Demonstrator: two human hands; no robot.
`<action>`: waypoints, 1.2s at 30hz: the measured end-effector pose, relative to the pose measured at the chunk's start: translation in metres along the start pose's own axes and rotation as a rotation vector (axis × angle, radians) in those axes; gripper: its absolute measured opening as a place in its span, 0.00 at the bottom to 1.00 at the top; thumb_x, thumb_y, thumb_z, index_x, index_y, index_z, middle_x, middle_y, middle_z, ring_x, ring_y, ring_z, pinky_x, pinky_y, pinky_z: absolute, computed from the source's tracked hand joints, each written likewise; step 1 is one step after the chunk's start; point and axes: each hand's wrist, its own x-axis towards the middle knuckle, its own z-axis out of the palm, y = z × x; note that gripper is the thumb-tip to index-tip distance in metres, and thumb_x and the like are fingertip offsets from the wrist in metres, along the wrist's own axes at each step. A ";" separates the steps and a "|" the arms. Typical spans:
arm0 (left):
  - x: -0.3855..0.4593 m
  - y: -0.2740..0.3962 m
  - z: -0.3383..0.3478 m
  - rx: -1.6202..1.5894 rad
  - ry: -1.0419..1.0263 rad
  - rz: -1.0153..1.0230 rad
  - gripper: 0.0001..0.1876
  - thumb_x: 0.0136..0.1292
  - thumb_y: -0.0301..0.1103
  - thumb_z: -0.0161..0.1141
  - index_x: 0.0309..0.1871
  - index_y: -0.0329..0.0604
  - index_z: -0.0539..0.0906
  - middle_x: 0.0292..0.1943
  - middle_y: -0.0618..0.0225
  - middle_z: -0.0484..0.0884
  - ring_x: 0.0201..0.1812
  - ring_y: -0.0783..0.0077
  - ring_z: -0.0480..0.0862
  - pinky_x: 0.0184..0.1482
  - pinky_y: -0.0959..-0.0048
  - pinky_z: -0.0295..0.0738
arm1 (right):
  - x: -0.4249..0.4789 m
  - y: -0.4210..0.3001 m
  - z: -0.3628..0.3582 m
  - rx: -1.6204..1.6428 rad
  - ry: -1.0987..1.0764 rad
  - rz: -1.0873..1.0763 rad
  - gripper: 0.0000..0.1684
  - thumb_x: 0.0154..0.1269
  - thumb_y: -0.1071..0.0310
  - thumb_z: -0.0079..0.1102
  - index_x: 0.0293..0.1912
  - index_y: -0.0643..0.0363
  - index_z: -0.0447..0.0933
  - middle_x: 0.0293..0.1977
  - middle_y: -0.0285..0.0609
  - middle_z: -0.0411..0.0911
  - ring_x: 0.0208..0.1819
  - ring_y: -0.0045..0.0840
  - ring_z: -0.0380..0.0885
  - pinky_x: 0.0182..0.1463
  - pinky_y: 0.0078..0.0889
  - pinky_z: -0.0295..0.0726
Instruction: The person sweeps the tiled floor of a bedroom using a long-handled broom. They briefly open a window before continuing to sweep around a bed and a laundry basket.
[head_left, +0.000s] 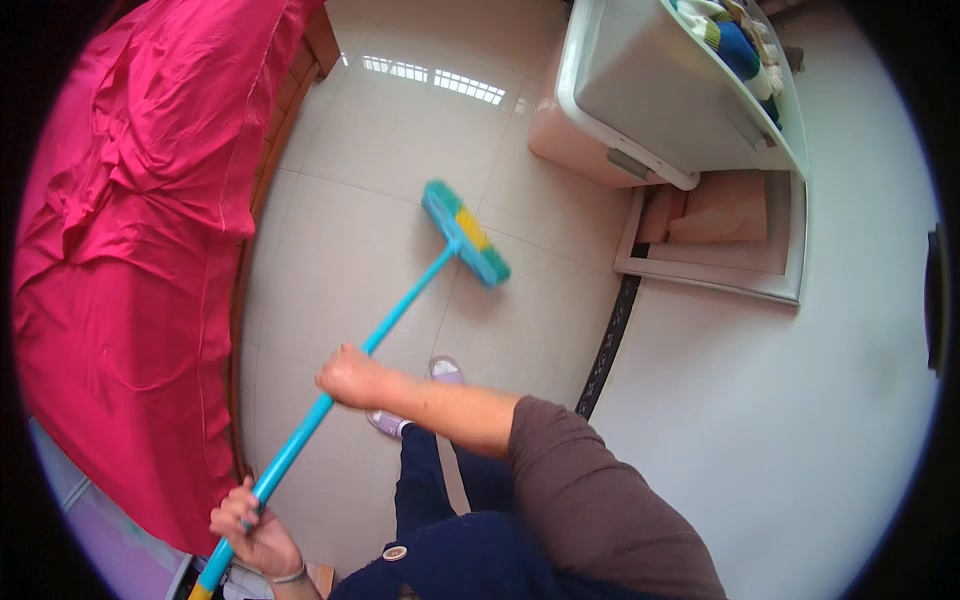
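Note:
A broom with a light-blue handle (409, 300) slants across the view from the lower left to the middle. Its head (466, 234) has green and yellow bristles and is over the pale tiled floor, slightly blurred. My right hand (352, 377) is wrapped around the middle of the handle, the forearm reaching in from the right. Lower down, my left hand (255, 529) grips the handle near its yellow end, with a band on the wrist. My slippered feet (388, 422) stand just beyond my right forearm.
A bed or low couch under a bright pink cover (150, 300) runs along the left, with a wooden side edge. At upper right, a white bin (637, 90) holds clothes or fabric. A framed panel (712, 274) leans by the white wall (720, 420), above a dark baseboard strip (611, 349).

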 end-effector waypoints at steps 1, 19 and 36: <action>0.007 -0.020 0.005 0.036 0.021 -0.030 0.18 0.68 0.46 0.51 0.27 0.47 0.65 0.28 0.71 0.69 0.41 0.69 0.72 0.63 0.62 0.63 | 0.006 0.025 -0.013 -0.079 -0.002 0.043 0.04 0.51 0.66 0.57 0.24 0.53 0.76 0.22 0.40 0.77 0.32 0.37 0.79 0.40 0.42 0.72; 0.017 -0.097 0.087 -0.068 -0.348 -0.291 0.18 0.66 0.50 0.53 0.28 0.50 0.65 0.30 0.70 0.73 0.46 0.67 0.75 0.67 0.49 0.55 | -0.136 0.092 -0.016 -0.042 0.297 0.480 0.03 0.49 0.67 0.57 0.23 0.52 0.75 0.22 0.42 0.77 0.32 0.39 0.78 0.36 0.44 0.72; 0.046 -0.094 0.112 0.125 -0.322 -0.262 0.09 0.68 0.37 0.53 0.33 0.44 0.73 0.36 0.65 0.79 0.48 0.70 0.77 0.61 0.64 0.65 | -0.083 0.146 -0.002 0.030 0.399 0.456 0.02 0.43 0.69 0.57 0.21 0.50 0.74 0.24 0.45 0.76 0.34 0.46 0.75 0.38 0.51 0.69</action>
